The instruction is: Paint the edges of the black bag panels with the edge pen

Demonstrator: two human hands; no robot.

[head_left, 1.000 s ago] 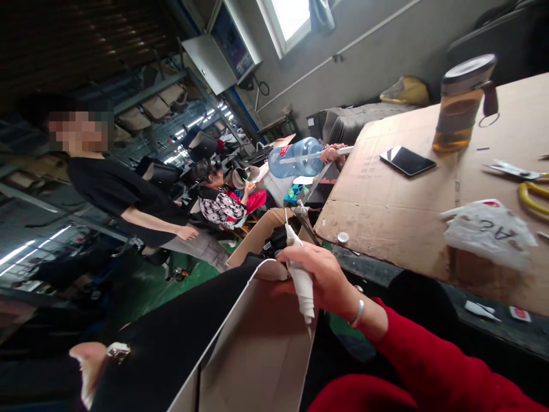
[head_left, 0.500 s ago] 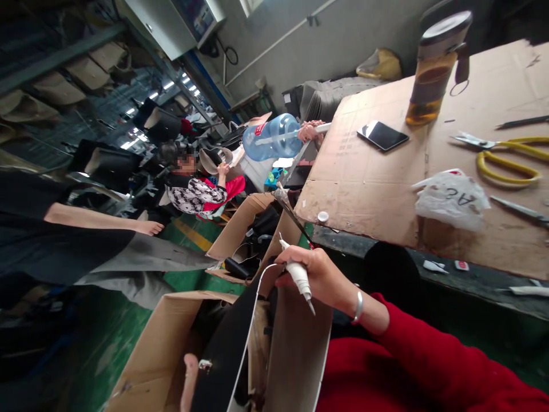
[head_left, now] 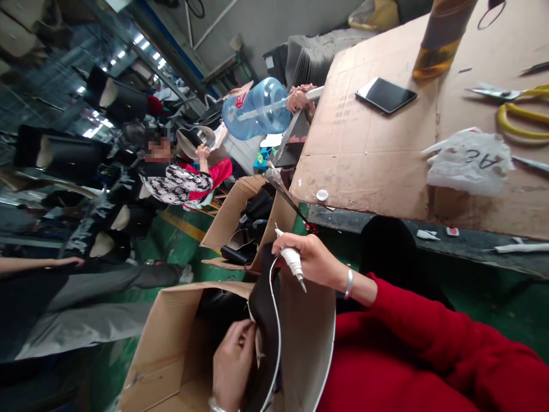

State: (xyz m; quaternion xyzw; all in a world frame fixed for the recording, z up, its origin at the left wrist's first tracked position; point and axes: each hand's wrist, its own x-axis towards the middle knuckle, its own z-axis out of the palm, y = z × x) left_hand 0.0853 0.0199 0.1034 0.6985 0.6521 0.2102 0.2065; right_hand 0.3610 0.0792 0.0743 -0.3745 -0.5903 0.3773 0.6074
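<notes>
My right hand (head_left: 309,256) is closed round a white taped tool (head_left: 291,262) with a thin tip at each end, its fingers also close to the upper edge of a black sheet piece with white edging (head_left: 265,294). My left hand (head_left: 234,361) has its fingers bent together at the left edge of that black piece; whatever they pinch is too small to make out. The piece curves over an open cardboard box (head_left: 160,332) in front of me, and its pale inner side faces my red clothing.
A cardboard-topped table (head_left: 364,166) at the right bears a phone (head_left: 386,95), yellow-handled scissors (head_left: 521,119), a plastic bag (head_left: 472,162) and a drink bottle (head_left: 441,43). Behind are another box (head_left: 231,214), a water jug (head_left: 257,109), a seated person (head_left: 175,177) and a standing person (head_left: 94,309).
My left hand has come into fuller view and up to the edge of the black piece, which has turned. The standing person has shifted left in view. My right hand still holds the tool.
</notes>
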